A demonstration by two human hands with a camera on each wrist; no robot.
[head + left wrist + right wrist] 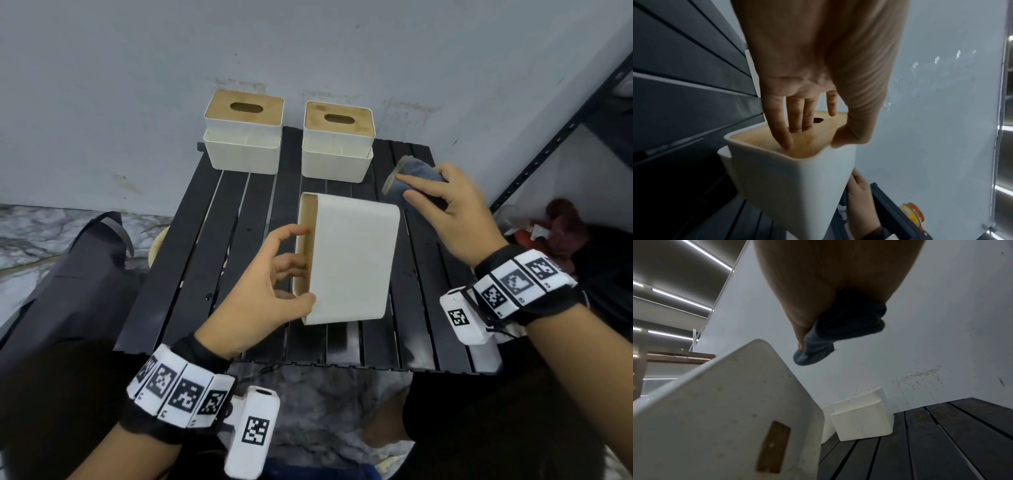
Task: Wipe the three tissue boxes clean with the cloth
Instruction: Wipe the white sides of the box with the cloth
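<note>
On the black slatted table [212, 240] a white tissue box [352, 260] lies tipped on its side, its wooden lid turned toward the left hand [263, 291]; that hand steadies it, thumb hooked on the near edge and straight fingers pressed against the lid; the right hand [455, 209] is just beyond the box's far corner, fingers closed round a bunched blue-grey cloth [411, 174], not touching the box; specks show on the box's underside in the right wrist view, so I'd judge it not finished; two more tissue boxes [244, 133] [337, 140] stand upright by the wall, whether wiped I cannot tell.
</note>
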